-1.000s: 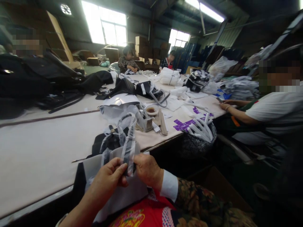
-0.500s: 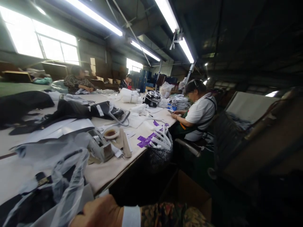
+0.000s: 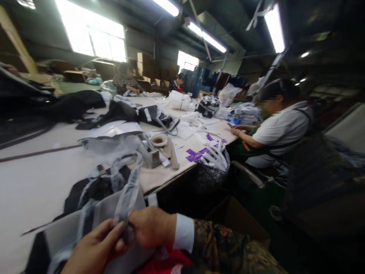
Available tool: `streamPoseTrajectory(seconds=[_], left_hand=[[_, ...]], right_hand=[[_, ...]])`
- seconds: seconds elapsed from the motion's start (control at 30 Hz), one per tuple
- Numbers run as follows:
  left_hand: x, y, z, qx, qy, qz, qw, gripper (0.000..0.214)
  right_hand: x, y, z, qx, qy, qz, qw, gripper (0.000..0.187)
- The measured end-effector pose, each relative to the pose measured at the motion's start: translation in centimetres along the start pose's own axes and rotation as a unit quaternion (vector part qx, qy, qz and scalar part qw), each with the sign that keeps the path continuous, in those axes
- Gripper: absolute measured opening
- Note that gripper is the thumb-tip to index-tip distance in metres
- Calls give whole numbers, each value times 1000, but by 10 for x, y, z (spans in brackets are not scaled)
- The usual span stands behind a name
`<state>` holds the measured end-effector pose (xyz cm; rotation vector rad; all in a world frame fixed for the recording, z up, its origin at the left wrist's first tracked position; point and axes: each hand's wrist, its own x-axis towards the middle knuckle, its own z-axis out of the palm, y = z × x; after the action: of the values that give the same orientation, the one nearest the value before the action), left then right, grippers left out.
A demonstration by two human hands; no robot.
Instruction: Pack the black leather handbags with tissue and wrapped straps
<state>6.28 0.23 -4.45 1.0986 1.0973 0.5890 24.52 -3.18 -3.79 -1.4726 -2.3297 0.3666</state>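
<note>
A grey and black bag (image 3: 110, 215) lies at the near edge of the table, its handle (image 3: 129, 194) covered in thin whitish wrapping. My left hand (image 3: 98, 245) pinches the lower part of that wrapped handle between thumb and fingers. Close against it, my right hand (image 3: 152, 226) is closed on the same part, with its fingertips mostly hidden. Another wrapped strap (image 3: 87, 215) runs down the bag's front. Behind the bag lies a black piece (image 3: 76, 194) that I cannot make out fully.
A tape dispenser (image 3: 151, 154) and a bowl of brown liquid (image 3: 159, 140) stand beyond the bag. White tubes (image 3: 215, 158) fill a dark basket at the table edge. A co-worker (image 3: 282, 125) sits at the right; black bags (image 3: 119, 112) lie farther back. A cardboard box (image 3: 239, 220) is below.
The view has swung left and down. My left hand has come into view beside my right, and both now grip the wrapped handle.
</note>
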Motion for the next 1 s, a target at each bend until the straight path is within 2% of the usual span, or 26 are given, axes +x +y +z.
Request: streamPoseTrajectory(seconds=[0.07, 0.1, 0.17, 0.23, 0.33, 0.37, 0.4, 0.43, 0.53, 0.63, 0.77, 0.8, 0.83, 0.93, 1.0], left_hand=[[-8, 7, 5, -38, 7, 1, 999, 47], [-10, 10, 7, -52, 19, 14, 998, 46], [-12, 14, 9, -65, 43, 26, 997, 45], [-14, 15, 10, -59, 61, 36, 996, 42], [-17, 13, 9, -6, 78, 61, 995, 36], [-18, 12, 9, 19, 80, 75, 994, 33], [-20, 12, 9, 45, 79, 90, 992, 29], [-21, 12, 10, 67, 74, 104, 990, 27], [-27, 13, 14, 108, 59, 132, 984, 22], [-31, 13, 21, 120, 55, 136, 982, 22], [-29, 9, 25, 115, 62, 115, 985, 23], [-28, 8, 24, 109, 68, 108, 986, 23], [-28, 8, 23, 105, 76, 104, 986, 23], [-26, 6, 18, 113, 97, 108, 983, 23], [-26, 6, 16, 113, 98, 109, 983, 24]], right_hand=[[-6, -1, -5, 147, 72, 36, 986, 28], [-8, -2, -9, 212, 130, 78, 965, 29], [-12, -4, -16, 356, 187, 172, 899, 21], [-13, -8, -19, 510, 152, 249, 809, 30], [-10, -14, -16, 675, 28, 321, 664, 44], [-8, -15, -15, 697, 5, 341, 631, 44], [-6, -16, -13, 705, -8, 357, 613, 43], [-4, -16, -13, 702, -12, 370, 609, 40], [-1, -17, -12, 677, -27, 397, 620, 29], [0, -20, -8, 672, -30, 417, 611, 20], [1, -25, -2, 679, 27, 407, 611, 15], [1, -25, -1, 671, 54, 395, 625, 15], [1, -25, -1, 652, 80, 377, 653, 16], [-1, -23, 1, 535, 131, 293, 781, 24], [-4, -20, 3, 448, 140, 241, 849, 25]])
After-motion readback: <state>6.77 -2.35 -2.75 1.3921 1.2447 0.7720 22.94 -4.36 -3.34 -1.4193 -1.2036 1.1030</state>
